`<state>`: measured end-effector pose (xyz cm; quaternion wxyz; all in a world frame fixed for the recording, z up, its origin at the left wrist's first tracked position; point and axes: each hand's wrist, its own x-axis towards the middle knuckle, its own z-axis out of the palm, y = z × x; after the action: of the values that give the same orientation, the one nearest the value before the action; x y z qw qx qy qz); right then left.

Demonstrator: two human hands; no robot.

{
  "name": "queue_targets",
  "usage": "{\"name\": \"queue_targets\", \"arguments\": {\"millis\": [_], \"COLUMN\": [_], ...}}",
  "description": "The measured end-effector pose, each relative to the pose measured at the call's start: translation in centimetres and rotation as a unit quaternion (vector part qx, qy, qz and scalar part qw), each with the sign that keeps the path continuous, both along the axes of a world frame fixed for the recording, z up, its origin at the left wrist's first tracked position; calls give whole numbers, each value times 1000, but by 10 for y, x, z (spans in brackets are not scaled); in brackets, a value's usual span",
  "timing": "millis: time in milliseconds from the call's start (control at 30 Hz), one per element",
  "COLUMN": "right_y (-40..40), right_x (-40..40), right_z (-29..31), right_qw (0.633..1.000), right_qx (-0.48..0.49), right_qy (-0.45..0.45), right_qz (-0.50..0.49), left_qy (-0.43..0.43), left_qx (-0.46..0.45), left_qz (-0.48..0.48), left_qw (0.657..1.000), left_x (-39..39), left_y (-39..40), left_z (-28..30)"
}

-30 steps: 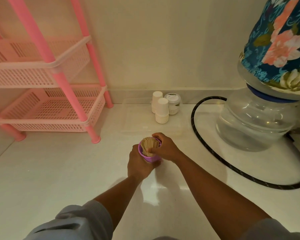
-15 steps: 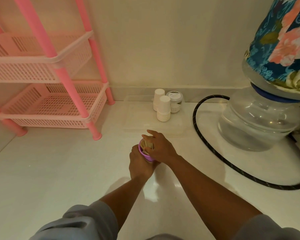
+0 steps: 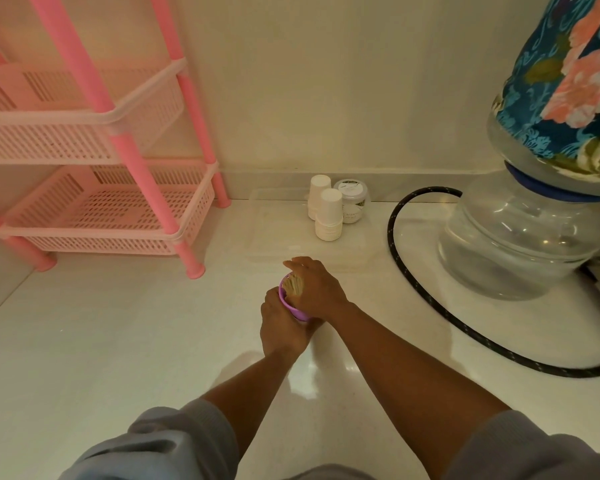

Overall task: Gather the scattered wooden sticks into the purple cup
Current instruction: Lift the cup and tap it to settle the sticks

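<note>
The purple cup (image 3: 293, 308) stands on the white floor in the middle of the head view, tilted a little to the left. A bundle of wooden sticks (image 3: 293, 289) fills it, their tips showing at the rim. My left hand (image 3: 279, 325) grips the cup from the near side and below. My right hand (image 3: 314, 289) lies over the top of the sticks with straight fingers pressing on them. Most of the cup's wall is hidden by both hands.
A pink plastic rack (image 3: 94, 202) stands at the left. Two stacks of white paper cups (image 3: 328, 218) and a small jar (image 3: 352, 204) sit by the wall. A black hose (image 3: 416, 292) loops around a clear water jug (image 3: 520, 244) at the right.
My right hand has uncurled from beside the sticks and now lies flat over their tops. The cup has tilted slightly left. My left hand keeps its grip.
</note>
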<state>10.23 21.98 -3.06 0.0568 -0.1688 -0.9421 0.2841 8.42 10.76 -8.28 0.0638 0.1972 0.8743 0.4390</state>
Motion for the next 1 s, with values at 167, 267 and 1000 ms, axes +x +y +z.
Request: {"name": "queue_targets", "arguments": {"millis": [167, 267, 1000], "right_y": [1, 3, 19], "right_x": [1, 4, 14], "right_z": [-2, -5, -19], "right_qw": [999, 998, 980], "right_qx": [-34, -49, -129], "right_qy": [11, 22, 32], "right_qz": [-13, -24, -144], "left_qy": [-22, -15, -5], "left_qx": [-4, 9, -3], "left_qz": [7, 2, 6], "left_qw": [1000, 1000, 1000], "left_x": [-2, -2, -1], "left_y": [2, 2, 2], "left_z": [-2, -4, -4]}}
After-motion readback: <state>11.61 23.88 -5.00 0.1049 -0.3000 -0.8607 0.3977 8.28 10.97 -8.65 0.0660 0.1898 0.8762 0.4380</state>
